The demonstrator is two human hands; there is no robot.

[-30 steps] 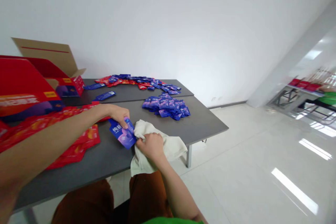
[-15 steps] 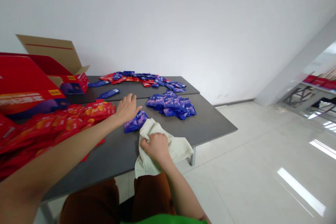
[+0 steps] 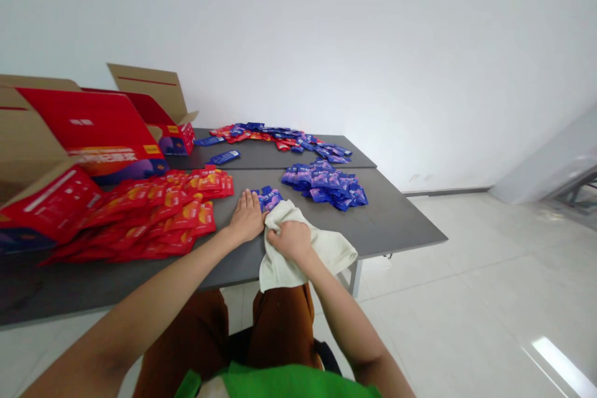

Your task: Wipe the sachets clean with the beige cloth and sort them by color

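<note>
My left hand (image 3: 246, 217) lies flat on the grey table (image 3: 396, 224), fingers stretched out, its fingertips touching a blue packet (image 3: 269, 198). Close beside it, my right hand (image 3: 291, 239) is closed on a cream cloth (image 3: 317, 252) that lies on the table and hangs over its near edge. A spread of red packets (image 3: 153, 214) lies just left of my left hand. A pile of blue packets (image 3: 326, 183) sits beyond the cloth to the right.
Open red-and-brown cartons (image 3: 93, 130) stand at the left and back left. A row of mixed red and blue packets (image 3: 275, 135) runs along the far table. White floor (image 3: 489, 273) lies to the right of the table.
My left hand put the blue packet down on the table and now lies flat by it. The right hand stayed closed on the cloth. The view swung left.
</note>
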